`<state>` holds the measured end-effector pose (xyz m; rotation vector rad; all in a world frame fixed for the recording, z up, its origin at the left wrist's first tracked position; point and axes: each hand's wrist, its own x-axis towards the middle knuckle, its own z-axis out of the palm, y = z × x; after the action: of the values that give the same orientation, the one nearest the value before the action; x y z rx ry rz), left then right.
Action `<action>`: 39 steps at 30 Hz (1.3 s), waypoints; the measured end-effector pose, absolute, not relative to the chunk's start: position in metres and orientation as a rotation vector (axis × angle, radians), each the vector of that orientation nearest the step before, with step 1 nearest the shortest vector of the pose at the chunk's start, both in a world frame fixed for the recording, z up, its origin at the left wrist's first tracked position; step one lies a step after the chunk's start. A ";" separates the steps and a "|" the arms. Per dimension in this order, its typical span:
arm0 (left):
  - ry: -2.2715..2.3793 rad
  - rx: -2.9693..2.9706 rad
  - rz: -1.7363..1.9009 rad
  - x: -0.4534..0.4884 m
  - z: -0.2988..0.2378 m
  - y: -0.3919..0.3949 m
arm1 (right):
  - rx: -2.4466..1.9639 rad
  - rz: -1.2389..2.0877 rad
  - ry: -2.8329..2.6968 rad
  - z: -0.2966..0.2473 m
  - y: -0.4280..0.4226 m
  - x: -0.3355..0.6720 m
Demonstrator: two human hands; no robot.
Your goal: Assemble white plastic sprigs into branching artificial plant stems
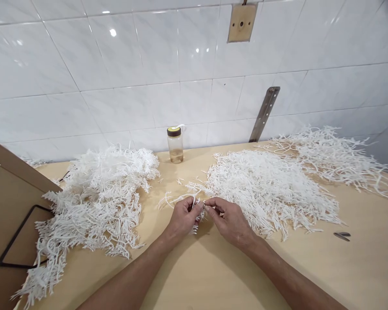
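My left hand (185, 216) is closed around a white branched strand (171, 200), whose thin arms stick out to the left of the fingers and below them. My right hand (229, 218) meets it, thumb and forefinger pinched together beside the left fingertips. What sits in that pinch is too small to make out. Just beyond the right hand lies a heap of short white branched pieces (265, 185). A bigger pile of similar white strands (100, 202) spreads over the left side of the table (197, 275).
A clear bottle (175, 146) with a dark lid stands near the tiled wall. Longer white strands (339, 159) lie at the back right. A small metal tool, like snips or tweezers (342, 236), rests at right. At left are a brown board (6, 202) and black frame (16, 237); a metal bracket (264, 114) leans behind.
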<state>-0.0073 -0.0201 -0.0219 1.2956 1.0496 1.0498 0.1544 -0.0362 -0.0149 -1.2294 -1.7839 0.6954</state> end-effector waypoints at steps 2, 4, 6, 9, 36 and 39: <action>1.080 1.338 1.045 -0.007 -0.022 -0.021 | -1.235 0.706 -1.783 -0.015 -0.036 0.155; 1.120 1.390 1.054 -0.007 -0.024 -0.021 | -1.240 0.706 -1.786 -0.015 -0.035 0.155; 1.158 1.425 1.075 -0.006 -0.026 -0.021 | -1.244 0.697 -1.784 -0.015 -0.035 0.155; 1.190 1.449 1.097 -0.005 -0.028 -0.022 | -1.244 0.659 -1.790 -0.016 -0.034 0.155; 1.377 1.580 1.049 0.019 -0.016 -0.005 | -1.356 0.471 -1.723 -0.030 -0.022 0.163; 1.372 1.623 1.063 0.027 -0.016 0.003 | -1.409 0.439 -1.677 -0.031 -0.018 0.167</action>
<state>0.0274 0.0030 -0.0160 1.6228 1.3715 1.0625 0.1675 -0.0176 -0.0309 -1.4087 -1.6775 0.4393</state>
